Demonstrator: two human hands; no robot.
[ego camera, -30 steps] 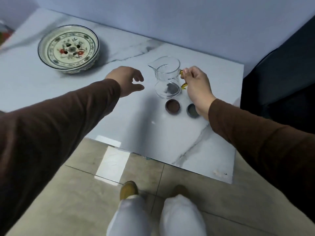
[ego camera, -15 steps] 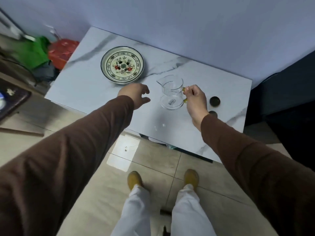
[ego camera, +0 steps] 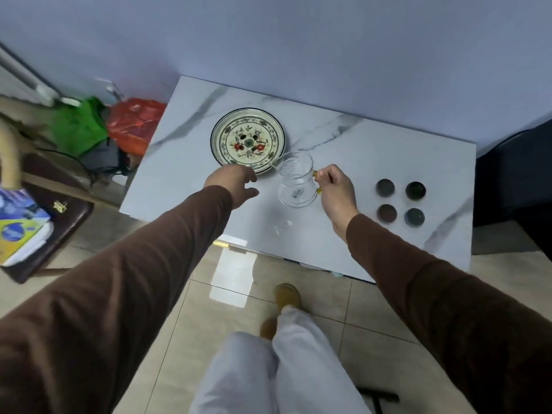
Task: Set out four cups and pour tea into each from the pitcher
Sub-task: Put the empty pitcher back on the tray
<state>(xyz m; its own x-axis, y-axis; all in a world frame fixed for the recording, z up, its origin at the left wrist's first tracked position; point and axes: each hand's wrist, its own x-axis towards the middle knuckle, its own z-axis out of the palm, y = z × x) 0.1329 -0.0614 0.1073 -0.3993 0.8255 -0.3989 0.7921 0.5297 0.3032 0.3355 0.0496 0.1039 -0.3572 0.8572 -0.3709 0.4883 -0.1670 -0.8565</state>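
With the four small dark cups [ego camera: 400, 202] already set in a square at three o'clock of the glass pitcher [ego camera: 296, 182], the right hand [ego camera: 336, 189] pinches its handle while the left hand [ego camera: 231, 184] hovers slack and empty at nine o'clock, so pouring seems next, calling for a carry rightward over the cups.

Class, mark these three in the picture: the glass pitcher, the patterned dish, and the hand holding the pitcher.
glass pitcher [ego camera: 296, 186], head view, its clear body.
patterned dish [ego camera: 247, 143], head view, painted centre.
right hand [ego camera: 336, 189], head view, its back.

Four cups [ego camera: 400, 202], one pitcher [ego camera: 295, 182], one plate [ego camera: 247, 141]
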